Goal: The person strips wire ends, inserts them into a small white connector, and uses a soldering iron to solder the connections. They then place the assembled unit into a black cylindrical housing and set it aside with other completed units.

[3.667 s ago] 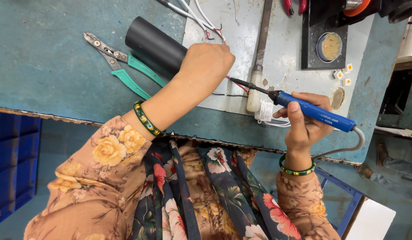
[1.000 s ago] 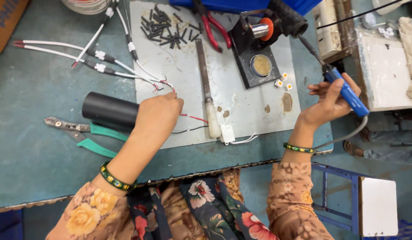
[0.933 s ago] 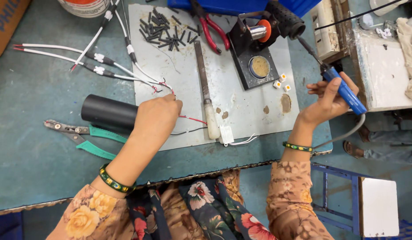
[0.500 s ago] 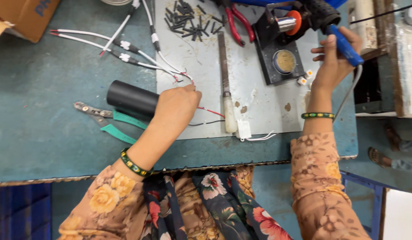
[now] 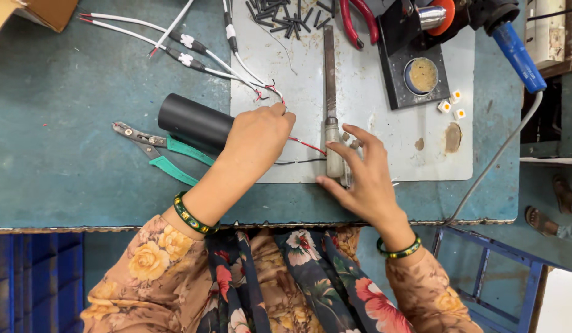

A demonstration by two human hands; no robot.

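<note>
the left hand's grip (image 5: 258, 132) is pinched shut on the thin wires (image 5: 270, 92) at the black tube's (image 5: 193, 120) end on the counter (image 5: 64, 80), while the right hand (image 5: 363, 176), fingers spread and holding nothing, rests by the file handle (image 5: 333, 157); best keep that pinch low and steady.

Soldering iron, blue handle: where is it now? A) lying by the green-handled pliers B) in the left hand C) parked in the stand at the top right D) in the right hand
C: the soldering iron sits in the stand, clear of the right hand and the left hand.
</note>
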